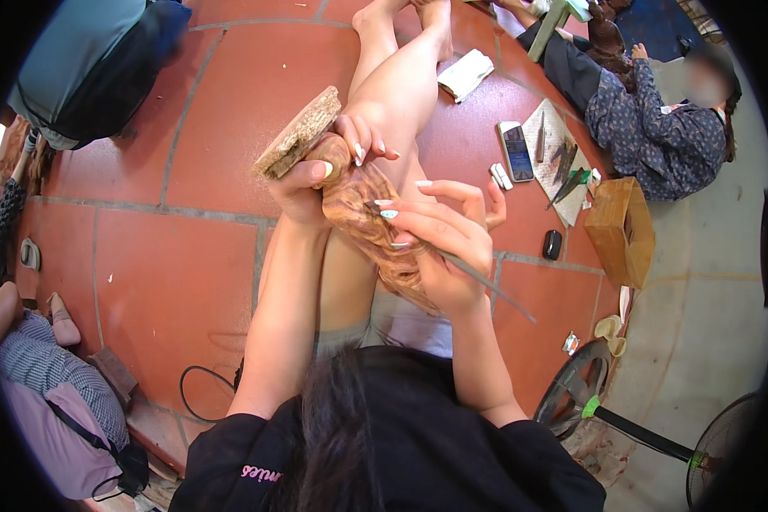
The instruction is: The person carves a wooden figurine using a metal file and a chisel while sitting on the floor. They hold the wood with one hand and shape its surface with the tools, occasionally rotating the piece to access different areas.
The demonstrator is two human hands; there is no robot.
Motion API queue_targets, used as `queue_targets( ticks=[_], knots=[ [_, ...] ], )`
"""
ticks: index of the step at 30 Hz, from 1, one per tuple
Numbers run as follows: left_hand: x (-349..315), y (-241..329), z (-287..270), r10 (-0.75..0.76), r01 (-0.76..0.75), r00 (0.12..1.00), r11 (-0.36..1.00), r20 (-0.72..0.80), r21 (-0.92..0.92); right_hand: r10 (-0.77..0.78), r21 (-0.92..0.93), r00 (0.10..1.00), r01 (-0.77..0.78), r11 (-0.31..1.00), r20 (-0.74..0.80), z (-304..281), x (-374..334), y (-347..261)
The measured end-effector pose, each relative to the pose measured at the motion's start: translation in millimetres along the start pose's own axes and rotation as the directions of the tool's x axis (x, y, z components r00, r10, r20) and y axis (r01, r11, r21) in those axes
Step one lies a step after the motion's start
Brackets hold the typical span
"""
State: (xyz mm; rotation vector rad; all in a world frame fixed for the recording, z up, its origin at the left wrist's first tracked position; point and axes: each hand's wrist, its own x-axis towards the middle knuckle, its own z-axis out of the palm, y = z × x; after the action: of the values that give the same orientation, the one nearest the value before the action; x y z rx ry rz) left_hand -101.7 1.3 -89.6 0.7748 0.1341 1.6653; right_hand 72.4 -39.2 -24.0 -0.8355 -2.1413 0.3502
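Center frame: left hand (303, 193) gripped wood carving (363, 205), right hand (454, 249) held thin tool (505, 299); skidding on curved wood could've nicked left hand.

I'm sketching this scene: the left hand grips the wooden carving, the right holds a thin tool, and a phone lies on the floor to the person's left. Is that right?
Not quite: the head view shows the phone on the floor to the person's right. The left hand grips the carving, the right hand holds the tool.

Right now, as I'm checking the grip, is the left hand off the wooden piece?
No, the left hand clasps the swirl-grained wooden piece near its upper end.
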Motion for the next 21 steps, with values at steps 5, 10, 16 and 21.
queue_targets(
  ticks=[5, 10, 16, 21],
  knots=[
    [-0.9, 3.3, 2.7, -0.038, 0.038, 0.999, 0.997, -0.014, 0.06, 0.028, 0.007, 0.999, -0.028, 1.0, -0.024, 4.0, 1.1, 3.7],
    [-0.3, 0.0, -1.7, -0.028, 0.027, 0.999, 0.999, 0.038, 0.019, -0.007, -0.024, 1.0, 0.007, 1.0, 0.014, -1.5, 0.7, 6.0],
    [2.2, 2.2, 0.1, -0.021, 0.019, 0.999, 0.998, 0.028, 0.059, -0.08, -0.092, 0.994, 0.086, 0.992, 0.07, -5.8, 9.0, -2.3],
    [6.5, 3.2, 3.8, -0.06, 0.059, 0.998, 0.997, 0.01, 0.051, -0.108, -0.05, 0.992, 0.112, 0.993, 0.065, -8.0, 21.1, -0.8]
  ],
)
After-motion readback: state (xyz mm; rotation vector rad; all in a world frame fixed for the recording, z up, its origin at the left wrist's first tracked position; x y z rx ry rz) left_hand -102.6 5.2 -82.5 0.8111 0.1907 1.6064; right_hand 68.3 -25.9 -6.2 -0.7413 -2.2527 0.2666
